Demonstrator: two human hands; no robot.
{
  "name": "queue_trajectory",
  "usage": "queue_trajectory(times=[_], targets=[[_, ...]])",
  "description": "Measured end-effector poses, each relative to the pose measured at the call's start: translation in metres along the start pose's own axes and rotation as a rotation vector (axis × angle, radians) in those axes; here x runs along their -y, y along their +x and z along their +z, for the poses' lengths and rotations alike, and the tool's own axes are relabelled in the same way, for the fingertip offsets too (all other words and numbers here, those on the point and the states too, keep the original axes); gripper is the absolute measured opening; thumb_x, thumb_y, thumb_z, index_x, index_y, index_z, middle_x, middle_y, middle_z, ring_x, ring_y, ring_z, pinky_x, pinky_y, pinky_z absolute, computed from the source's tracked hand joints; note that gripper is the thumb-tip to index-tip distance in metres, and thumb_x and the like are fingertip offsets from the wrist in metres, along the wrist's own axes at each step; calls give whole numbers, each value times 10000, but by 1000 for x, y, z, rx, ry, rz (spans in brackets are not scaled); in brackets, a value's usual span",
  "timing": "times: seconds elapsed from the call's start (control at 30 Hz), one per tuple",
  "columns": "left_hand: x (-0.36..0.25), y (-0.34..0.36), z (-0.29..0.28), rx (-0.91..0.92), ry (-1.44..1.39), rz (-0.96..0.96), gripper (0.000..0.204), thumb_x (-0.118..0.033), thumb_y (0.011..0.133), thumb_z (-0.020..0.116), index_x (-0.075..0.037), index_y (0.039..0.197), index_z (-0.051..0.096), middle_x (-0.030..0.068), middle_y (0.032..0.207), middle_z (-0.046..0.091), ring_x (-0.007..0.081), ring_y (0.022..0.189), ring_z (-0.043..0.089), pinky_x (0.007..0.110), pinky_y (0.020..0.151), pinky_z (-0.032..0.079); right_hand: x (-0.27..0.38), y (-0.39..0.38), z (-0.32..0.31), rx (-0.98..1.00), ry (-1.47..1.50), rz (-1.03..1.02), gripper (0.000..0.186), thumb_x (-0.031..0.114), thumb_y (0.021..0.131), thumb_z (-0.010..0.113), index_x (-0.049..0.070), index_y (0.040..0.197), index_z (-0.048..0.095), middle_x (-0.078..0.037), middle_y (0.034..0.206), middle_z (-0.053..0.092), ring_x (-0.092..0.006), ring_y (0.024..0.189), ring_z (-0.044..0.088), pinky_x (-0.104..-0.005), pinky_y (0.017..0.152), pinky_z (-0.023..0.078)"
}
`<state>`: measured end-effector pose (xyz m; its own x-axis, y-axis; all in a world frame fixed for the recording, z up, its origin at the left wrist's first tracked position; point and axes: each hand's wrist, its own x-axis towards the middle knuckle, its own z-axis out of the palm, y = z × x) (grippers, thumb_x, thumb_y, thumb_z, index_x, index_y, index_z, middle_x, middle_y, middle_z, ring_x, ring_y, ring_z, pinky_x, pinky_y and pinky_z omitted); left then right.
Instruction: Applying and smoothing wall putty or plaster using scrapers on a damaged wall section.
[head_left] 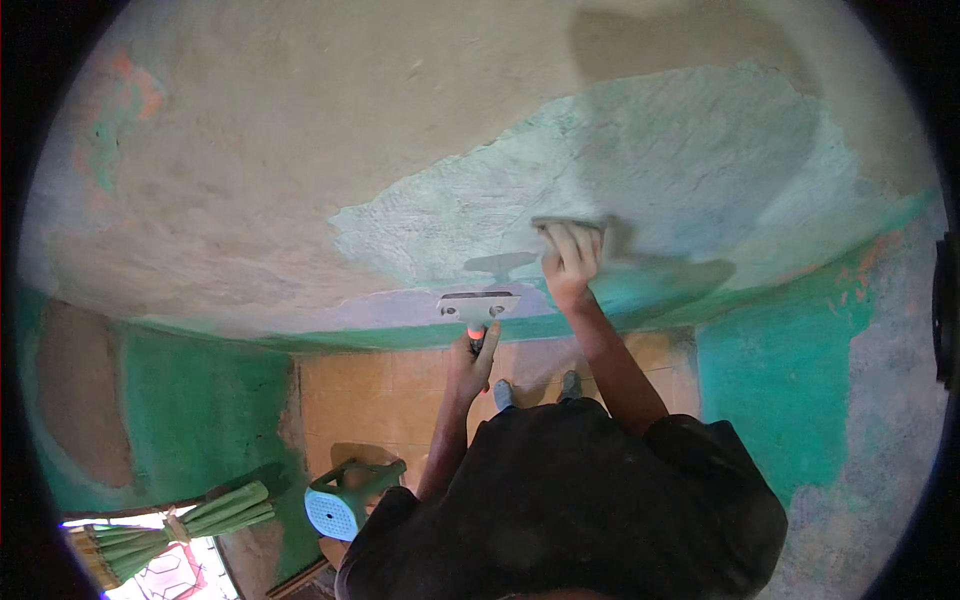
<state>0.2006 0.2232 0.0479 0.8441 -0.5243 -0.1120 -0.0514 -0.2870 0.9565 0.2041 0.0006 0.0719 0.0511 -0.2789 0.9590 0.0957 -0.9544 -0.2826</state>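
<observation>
My left hand (470, 365) is closed round the dark and red handle of a wide scraper (478, 308). Its broad metal head points up, just off the lower part of the wall. Higher and to the right, my right hand (573, 258) is pressed up against a pale green patch (450, 215) of the wall. Its fingers are bent over a thin, flat, dark piece (565, 221) whose edge shows above the knuckles; most of it is hidden, so its exact kind cannot be made out.
Bare grey-brown plaster (330, 110) surrounds the patch. Green side walls (205, 390) stand left and right. A green and blue plastic stool (335, 510) is on the tiled floor (345, 385) at the lower left, near a window with a tied green curtain (225, 512).
</observation>
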Motion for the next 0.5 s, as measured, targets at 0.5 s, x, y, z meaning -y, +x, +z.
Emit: queue_trajectory(times=[0.5], targets=[[10,4,-27,28,38,4,405,-314,949,607,-8,719,474,-31,582,343,71,568,338,303,484,293,45,90,14,-57,-21,-10,108,-1,805,668,19,910,657,-106,888,634,-295,793,579,-409,713,466]])
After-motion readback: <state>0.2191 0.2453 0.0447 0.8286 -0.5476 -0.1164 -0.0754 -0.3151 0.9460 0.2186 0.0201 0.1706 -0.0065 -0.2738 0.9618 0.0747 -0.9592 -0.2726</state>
